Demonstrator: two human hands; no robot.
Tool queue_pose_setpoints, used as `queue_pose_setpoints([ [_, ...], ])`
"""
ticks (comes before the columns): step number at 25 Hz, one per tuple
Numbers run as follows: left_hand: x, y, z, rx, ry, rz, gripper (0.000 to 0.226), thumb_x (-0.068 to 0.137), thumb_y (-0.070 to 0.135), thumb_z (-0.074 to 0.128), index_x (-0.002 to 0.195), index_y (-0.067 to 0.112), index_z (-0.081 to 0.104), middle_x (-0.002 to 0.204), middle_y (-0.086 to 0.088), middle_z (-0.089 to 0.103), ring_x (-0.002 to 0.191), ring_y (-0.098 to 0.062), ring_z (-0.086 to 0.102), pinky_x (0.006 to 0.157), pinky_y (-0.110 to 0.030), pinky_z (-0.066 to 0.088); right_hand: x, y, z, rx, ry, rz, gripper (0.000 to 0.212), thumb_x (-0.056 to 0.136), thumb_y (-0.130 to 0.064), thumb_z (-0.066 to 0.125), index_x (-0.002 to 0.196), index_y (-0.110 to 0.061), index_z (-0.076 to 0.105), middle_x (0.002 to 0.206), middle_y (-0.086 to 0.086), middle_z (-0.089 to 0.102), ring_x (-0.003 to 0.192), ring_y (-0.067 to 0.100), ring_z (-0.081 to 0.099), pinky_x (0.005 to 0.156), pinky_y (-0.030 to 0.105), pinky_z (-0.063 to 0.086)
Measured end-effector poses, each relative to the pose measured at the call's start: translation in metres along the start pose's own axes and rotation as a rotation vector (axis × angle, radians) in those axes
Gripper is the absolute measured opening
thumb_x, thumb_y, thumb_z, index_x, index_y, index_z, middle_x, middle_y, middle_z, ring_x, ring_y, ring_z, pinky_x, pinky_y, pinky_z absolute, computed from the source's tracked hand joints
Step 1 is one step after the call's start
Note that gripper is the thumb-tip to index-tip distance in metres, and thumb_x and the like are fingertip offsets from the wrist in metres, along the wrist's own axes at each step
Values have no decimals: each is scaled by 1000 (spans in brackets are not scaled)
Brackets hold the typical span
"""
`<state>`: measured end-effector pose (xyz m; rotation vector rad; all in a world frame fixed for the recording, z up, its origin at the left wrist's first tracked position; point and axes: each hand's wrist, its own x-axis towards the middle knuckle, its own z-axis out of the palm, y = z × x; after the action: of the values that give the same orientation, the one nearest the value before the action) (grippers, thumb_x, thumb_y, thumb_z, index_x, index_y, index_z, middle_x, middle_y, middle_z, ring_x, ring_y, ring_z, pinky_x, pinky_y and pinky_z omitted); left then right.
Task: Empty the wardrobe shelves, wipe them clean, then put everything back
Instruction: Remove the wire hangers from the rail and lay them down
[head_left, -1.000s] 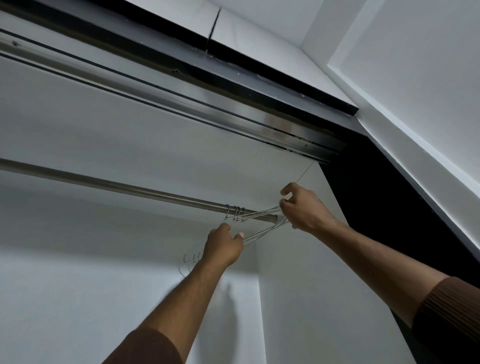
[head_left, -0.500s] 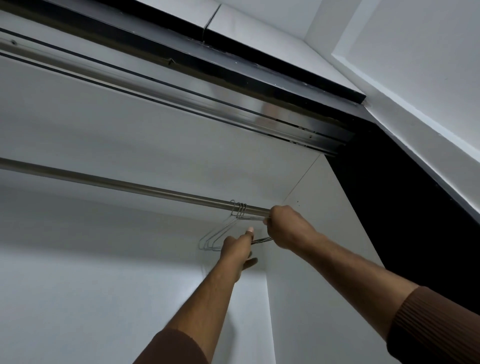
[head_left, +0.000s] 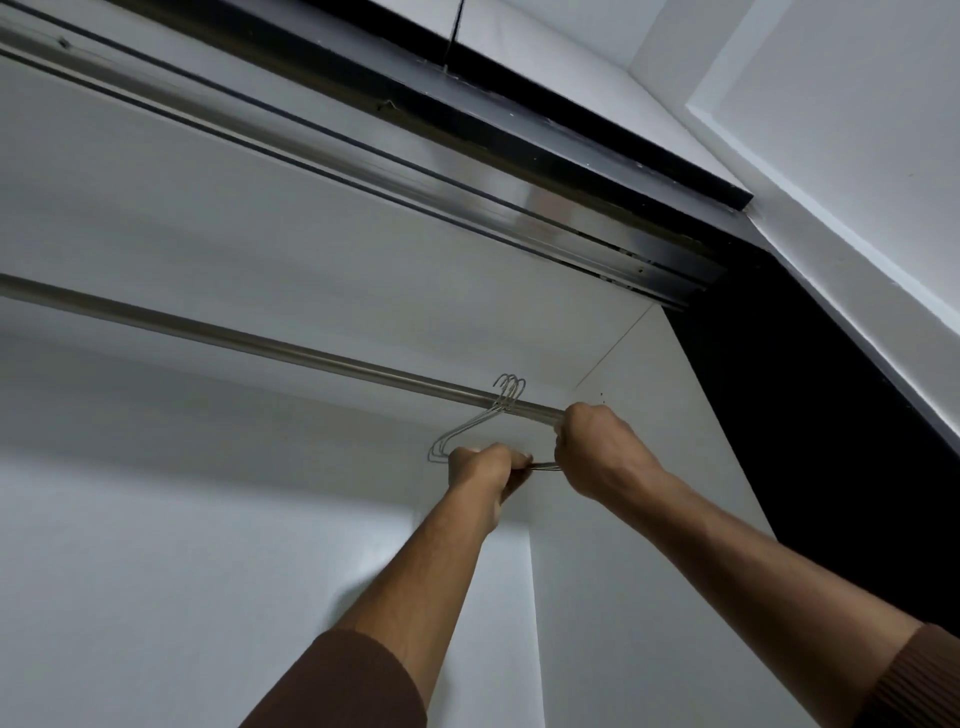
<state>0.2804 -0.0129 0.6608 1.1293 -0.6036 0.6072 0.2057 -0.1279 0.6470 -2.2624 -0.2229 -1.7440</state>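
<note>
- Wire hangers (head_left: 470, 428), a small bunch of thin metal ones, sit at the right end of the hanging rail (head_left: 260, 345), their hooks raised at the rail; whether the hooks rest on it cannot be told.
- Left hand (head_left: 485, 467) curls around the hangers' lower bars, gripping them from below.
- Right hand (head_left: 597, 449) closes in a fist on the right ends of the same hangers, just beside the rail's end.
- Both forearms reach upward, brown sleeves (head_left: 343, 680) pushed back.
- White wardrobe side panel (head_left: 649, 519) stands behind the right hand.
- Above runs the metal sliding-door track (head_left: 415, 171) with its dark frame.
</note>
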Motion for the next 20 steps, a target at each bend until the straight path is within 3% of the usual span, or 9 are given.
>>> queue_pose_setpoints([
  [4,-26,-34,-13,23,-31,-90,22,82,-15,69,103,-13,65,95,-24,74,81,-31,76,81,-34,63,-39,7,13,21,-70,5,20,102,-23,47,89,-11,56,85,6,62,71,23,66,64,35,56],
  [7,-65,-78,-34,85,-43,-179,18,83,-13,70,100,-10,65,95,-23,73,81,-32,76,86,-39,62,-83,12,36,3,-200,67,26,105,-35,40,97,-14,54,88,3,62,57,24,67,55,33,54],
  [11,-127,-151,-83,102,-63,-334,12,83,-12,72,90,-8,62,94,-23,72,80,-33,76,80,-40,63,-191,26,86,127,-335,184,22,105,-29,40,106,-14,55,102,3,65,74,25,67,65,46,61],
  [14,-202,-211,-128,-13,-37,-488,17,86,-14,69,86,-4,55,93,-26,68,75,-32,75,73,-38,64,-294,37,102,233,-463,295,21,107,-26,41,105,-13,57,91,-2,63,63,17,63,55,39,60],
  [16,-275,-246,-157,-6,-24,-622,17,87,-16,67,93,-5,55,96,-27,67,72,-29,75,69,-35,64,-374,41,101,239,-562,363,20,106,-25,43,103,-12,58,93,-4,63,62,13,60,54,39,59],
  [20,-406,-276,-202,39,23,-805,29,90,-14,64,117,-8,52,94,-23,68,70,-25,74,66,-33,63,-512,32,72,339,-690,504,29,106,-30,42,97,-7,57,88,5,66,57,29,63,43,43,55],
])
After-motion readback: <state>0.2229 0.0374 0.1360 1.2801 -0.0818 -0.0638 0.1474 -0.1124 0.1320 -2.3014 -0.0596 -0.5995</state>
